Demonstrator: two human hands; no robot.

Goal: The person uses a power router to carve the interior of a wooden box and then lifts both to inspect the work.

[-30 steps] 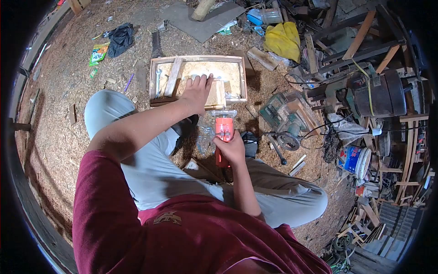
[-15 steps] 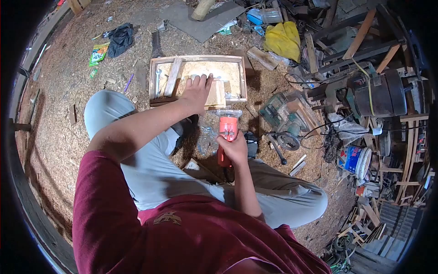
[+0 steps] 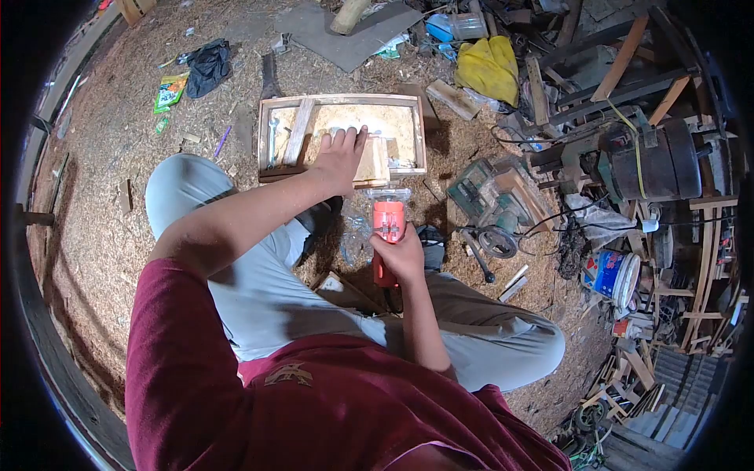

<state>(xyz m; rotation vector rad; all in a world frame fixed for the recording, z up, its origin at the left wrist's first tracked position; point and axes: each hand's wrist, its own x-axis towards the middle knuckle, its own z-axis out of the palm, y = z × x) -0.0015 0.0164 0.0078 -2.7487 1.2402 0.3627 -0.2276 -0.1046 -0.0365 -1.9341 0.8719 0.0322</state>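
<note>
My right hand [image 3: 399,257] is wrapped round a red trim router [image 3: 388,224] with a clear base, whose far end is at the near edge of a shallow wooden box [image 3: 263,141]. Pressing down inside that box, my left hand [image 3: 339,161] lies with its fingers stretched over a small piece of wood [image 3: 377,159]. A wooden slat [image 3: 298,132] crosses the left part of the box, and a metal wrench [image 3: 272,141] rests beside it. Whether the router's bit touches the wood is hidden.
Sawdust covers the ground around my crossed legs. A green power tool [image 3: 475,188] with a black handwheel [image 3: 498,242] sits to the right. Farther right are a motor-like machine [image 3: 656,161], a paint bucket [image 3: 624,280] and scrap wood. A black bag [image 3: 208,69] lies at the upper left.
The router and my right hand have shifted very slightly to the left. My left hand stays in the same place on the wood.
</note>
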